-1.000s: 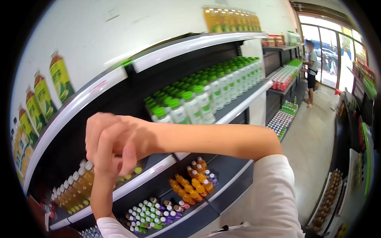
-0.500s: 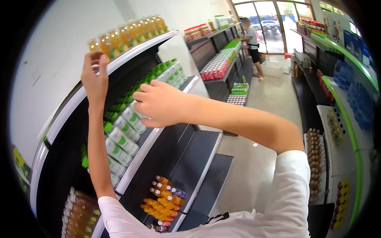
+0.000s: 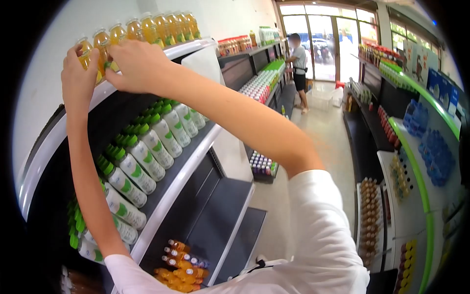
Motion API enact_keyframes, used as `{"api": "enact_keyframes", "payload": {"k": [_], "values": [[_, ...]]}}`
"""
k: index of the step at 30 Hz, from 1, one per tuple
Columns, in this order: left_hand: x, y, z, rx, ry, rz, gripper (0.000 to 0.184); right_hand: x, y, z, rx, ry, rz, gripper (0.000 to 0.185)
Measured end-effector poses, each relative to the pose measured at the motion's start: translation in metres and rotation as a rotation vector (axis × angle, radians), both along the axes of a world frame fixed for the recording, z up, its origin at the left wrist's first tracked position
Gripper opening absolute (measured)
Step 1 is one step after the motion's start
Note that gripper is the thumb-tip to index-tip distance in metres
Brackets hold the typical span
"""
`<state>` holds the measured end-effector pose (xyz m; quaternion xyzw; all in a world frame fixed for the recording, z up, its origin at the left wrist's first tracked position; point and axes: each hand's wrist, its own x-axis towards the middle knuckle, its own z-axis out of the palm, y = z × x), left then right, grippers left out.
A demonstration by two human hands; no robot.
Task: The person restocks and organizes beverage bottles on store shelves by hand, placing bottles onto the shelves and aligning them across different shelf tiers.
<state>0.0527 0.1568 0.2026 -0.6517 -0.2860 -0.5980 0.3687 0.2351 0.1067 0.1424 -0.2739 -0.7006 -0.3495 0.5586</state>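
Note:
A row of clear bottles of amber drink (image 3: 149, 28) lines the top shelf (image 3: 188, 47) at the upper left. My left hand (image 3: 78, 78) is closed round the bottle at the near end (image 3: 86, 53), thumb on one side and fingers on the other. Beside it, my right hand (image 3: 138, 67) curls against the second bottle (image 3: 102, 44), its fingers and thumb around that bottle's right side; the fingertips are partly hidden. Under my forearms, white bottles with green caps (image 3: 144, 156) lean in rows on the middle shelf.
Orange drink bottles (image 3: 182, 267) stand on a lower shelf (image 3: 215, 196). Another person (image 3: 297, 61) is at the far shelves near the glass doors (image 3: 323, 44). Across the aisle (image 3: 284, 196), shelves hold blue bottle packs (image 3: 433, 152) and brown bottles (image 3: 369, 215).
My right hand has risen from in front of the green-capped bottles to the amber bottles on the top shelf. My left hand stays at the row's near end. The view has shifted.

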Motion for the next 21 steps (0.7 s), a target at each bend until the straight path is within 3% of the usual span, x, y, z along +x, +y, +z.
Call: {"api": "enact_keyframes", "payload": {"k": [4, 6, 8, 11, 14, 17, 20, 21], "values": [[-0.017, 0.003, -0.007, 0.058, 0.048, 0.16, 0.062, -0.021, 0.057, 0.061, -0.015, 0.058, 0.04, 0.041], [-0.02, 0.001, -0.014, -0.038, 0.055, 0.26, 0.061, -0.041, 0.066, 0.052, 0.036, 0.146, 0.081, 0.041], [-0.027, 0.01, -0.019, 0.057, 0.073, 0.276, 0.06, -0.044, 0.067, 0.05, 0.095, 0.252, 0.092, 0.041], [-0.038, 0.017, -0.009, -0.258, 0.009, 0.466, 0.075, -0.045, 0.071, 0.054, 0.041, 0.189, 0.179, 0.046], [-0.038, 0.017, 0.0, -0.344, 0.078, 0.553, 0.074, -0.055, 0.075, 0.061, 0.065, 0.239, 0.152, 0.048], [-0.05, 0.035, 0.014, -0.362, 0.135, 0.509, 0.07, -0.062, 0.071, 0.061, -0.034, 0.103, 0.35, 0.046], [-0.084, 0.066, 0.04, -0.413, 0.247, 0.528, 0.067, -0.077, 0.073, 0.066, 0.1, 0.136, 0.414, 0.043], [-0.095, 0.072, 0.044, -0.431, 0.299, 0.571, 0.065, -0.082, 0.067, 0.071, -0.063, 0.084, 0.287, 0.047]]}}
